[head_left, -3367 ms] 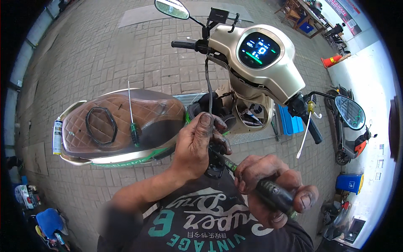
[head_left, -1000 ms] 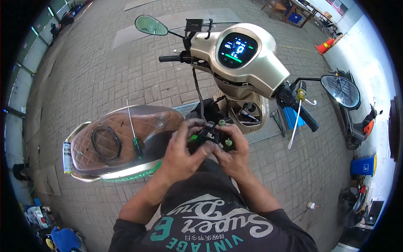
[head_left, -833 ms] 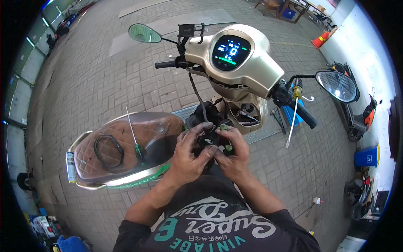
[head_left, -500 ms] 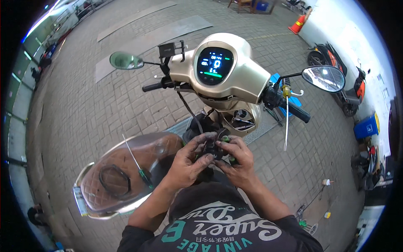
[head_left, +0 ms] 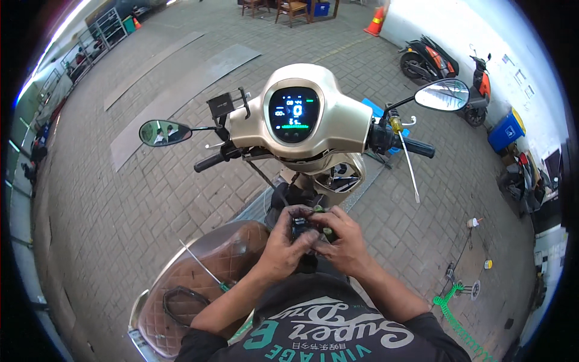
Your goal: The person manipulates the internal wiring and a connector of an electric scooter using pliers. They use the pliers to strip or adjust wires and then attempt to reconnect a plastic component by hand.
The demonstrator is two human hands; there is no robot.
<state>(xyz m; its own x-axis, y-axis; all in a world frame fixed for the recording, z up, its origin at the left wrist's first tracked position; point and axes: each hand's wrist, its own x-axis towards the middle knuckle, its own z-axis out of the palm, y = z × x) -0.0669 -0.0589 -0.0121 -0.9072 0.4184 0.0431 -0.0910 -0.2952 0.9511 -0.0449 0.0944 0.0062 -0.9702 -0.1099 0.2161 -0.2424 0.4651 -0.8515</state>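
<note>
Close together in front of my body, my left hand (head_left: 286,244) and my right hand (head_left: 342,241) are closed round a small black part (head_left: 301,226), mostly hidden by the fingers. Green bits (head_left: 327,231) show between the right fingers; what they belong to I cannot make out. Beyond the hands stands a beige scooter (head_left: 325,90) with its display (head_left: 294,114) lit. Its front storage opening (head_left: 341,179) is uncovered, with parts showing inside. Left of my hands, a screwdriver (head_left: 202,263) with a green handle and a black ring-shaped piece (head_left: 181,301) lie on the brown quilted seat (head_left: 232,244).
Another screwdriver (head_left: 407,160) with a yellow handle hangs by the right handlebar grip (head_left: 419,148). A coiled green air hose (head_left: 452,311) lies on the paved floor at lower right. Parked scooters (head_left: 425,59), a blue bin (head_left: 506,130) and an orange cone (head_left: 375,23) line the right wall.
The view has shifted, so the scooter sits lower and further left and more of the green hose shows. Both hands still hold the black part, my fingers now wrapped further over it.
</note>
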